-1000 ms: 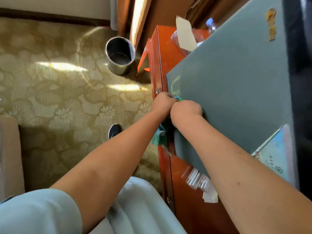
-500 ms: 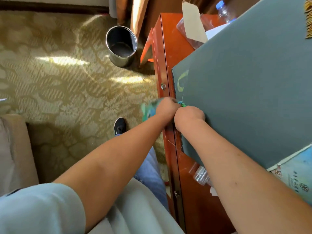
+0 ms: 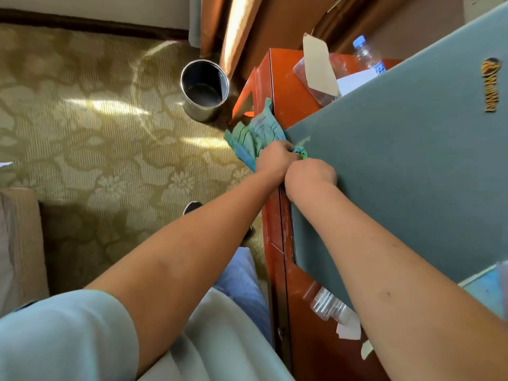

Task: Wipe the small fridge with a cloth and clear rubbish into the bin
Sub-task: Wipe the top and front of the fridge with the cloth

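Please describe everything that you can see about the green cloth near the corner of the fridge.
The cloth is a soft woven fabric, green and blue-green with thin dark stripes, crumpled and partly blurred. The left hand grips it in a curled fist, and a small bunched bit shows between that fist and the right hand. It lies at the near corner of the grey-green fridge top; the loose part fans out to the left, in front of the red-brown wooden cabinet and over the carpet.
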Demonstrator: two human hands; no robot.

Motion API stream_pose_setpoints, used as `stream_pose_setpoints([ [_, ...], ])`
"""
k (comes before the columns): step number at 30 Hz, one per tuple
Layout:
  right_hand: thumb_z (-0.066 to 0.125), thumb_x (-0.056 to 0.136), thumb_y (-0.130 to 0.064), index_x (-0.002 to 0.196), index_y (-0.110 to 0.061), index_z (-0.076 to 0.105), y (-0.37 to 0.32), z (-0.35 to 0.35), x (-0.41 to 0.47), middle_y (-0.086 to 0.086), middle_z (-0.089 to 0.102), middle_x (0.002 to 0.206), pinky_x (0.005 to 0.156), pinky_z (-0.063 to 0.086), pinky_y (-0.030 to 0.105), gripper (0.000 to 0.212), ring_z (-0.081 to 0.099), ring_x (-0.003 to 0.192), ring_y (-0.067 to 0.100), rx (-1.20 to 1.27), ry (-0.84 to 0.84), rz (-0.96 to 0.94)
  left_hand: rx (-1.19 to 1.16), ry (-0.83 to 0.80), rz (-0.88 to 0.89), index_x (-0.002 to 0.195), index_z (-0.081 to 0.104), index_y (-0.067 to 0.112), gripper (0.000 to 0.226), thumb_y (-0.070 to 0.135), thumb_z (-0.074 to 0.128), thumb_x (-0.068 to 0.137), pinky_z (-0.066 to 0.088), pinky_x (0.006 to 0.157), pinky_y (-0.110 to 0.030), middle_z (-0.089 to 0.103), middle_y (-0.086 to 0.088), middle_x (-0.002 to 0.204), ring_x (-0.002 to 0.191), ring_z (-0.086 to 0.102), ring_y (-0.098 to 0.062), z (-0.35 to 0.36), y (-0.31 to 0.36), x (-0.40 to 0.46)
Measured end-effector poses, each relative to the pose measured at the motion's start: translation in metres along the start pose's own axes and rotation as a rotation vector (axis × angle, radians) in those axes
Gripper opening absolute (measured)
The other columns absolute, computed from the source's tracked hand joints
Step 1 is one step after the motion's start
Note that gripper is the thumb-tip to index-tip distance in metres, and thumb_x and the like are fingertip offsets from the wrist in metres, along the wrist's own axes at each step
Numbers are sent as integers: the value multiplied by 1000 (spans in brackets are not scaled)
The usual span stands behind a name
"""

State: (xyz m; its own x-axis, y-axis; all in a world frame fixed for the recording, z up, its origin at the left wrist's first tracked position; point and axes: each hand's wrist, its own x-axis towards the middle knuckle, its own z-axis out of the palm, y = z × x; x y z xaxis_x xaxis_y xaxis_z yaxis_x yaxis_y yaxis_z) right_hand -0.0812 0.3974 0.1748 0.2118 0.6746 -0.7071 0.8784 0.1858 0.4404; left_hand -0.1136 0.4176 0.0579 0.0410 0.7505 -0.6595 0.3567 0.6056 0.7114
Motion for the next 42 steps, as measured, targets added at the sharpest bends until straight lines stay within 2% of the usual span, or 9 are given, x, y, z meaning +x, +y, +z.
stream_pose_setpoints([
  [4,47,101,-10,134,-14,61,-10,38,5,7,58,139,95,48,36,36,55,129,26,-2,-91,-20,1,-77,-74,72,69,21,11,18,67,82,40,58,-27,70,-2,77,79,65,-22,29,-40,1],
  [7,47,101,-10,134,-13,61,-11,45,2,8,58,139,94,49,37,36,55,128,27,-15,-151,-12,-18,-117,-100,86,76,20,6,22,70,85,46,65,-28,74,-1,90,84,66,-20,38,-54,-6],
  [9,50,101,-11,134,-13,60,-9,37,-1,9,58,139,94,48,36,35,55,128,27,-24,-153,-10,-39,-107,-100,94,78,16,13,23,70,85,50,68,-29,73,-1,94,84,66,-20,35,-51,-6],
  [13,54,98,-11,129,-12,62,-2,9,-2,9,59,136,92,48,36,32,56,126,28,-25,-94,-7,-87,-59,-36,85,76,5,14,16,68,85,52,69,-37,73,-11,84,75,62,-27,15,-24,-3],
  [18,53,99,-9,128,-12,64,-6,0,14,10,62,131,82,46,36,31,58,121,28,-44,-11,-17,-92,-15,-13,92,76,14,11,23,70,87,52,75,-34,74,-3,89,87,68,-21,0,-8,12],
  [22,46,101,-9,131,-13,62,-13,29,25,8,61,135,87,48,36,34,57,124,27,-29,-26,-32,-35,-44,-59,83,72,22,4,21,69,86,49,72,-33,73,-2,90,90,67,-21,15,-32,18],
  [33,51,100,-10,130,-13,62,1,10,8,9,60,135,92,48,37,33,57,125,28,-12,-9,-26,-81,-28,-40,88,76,12,10,21,73,85,52,72,-33,73,-3,88,88,68,-24,6,-12,6],
  [37,48,100,-8,123,-12,65,2,-2,14,11,64,126,76,44,36,29,61,116,28,-31,104,-43,-77,27,0,81,70,16,6,22,72,83,45,64,-29,68,0,80,80,64,-19,-11,9,16],
  [42,43,101,-9,126,-12,65,-12,28,33,10,64,129,79,45,36,33,61,118,28,23,82,-59,-25,-18,-37,85,74,20,7,19,67,83,51,72,-31,74,-3,86,85,67,-21,1,-17,32],
])
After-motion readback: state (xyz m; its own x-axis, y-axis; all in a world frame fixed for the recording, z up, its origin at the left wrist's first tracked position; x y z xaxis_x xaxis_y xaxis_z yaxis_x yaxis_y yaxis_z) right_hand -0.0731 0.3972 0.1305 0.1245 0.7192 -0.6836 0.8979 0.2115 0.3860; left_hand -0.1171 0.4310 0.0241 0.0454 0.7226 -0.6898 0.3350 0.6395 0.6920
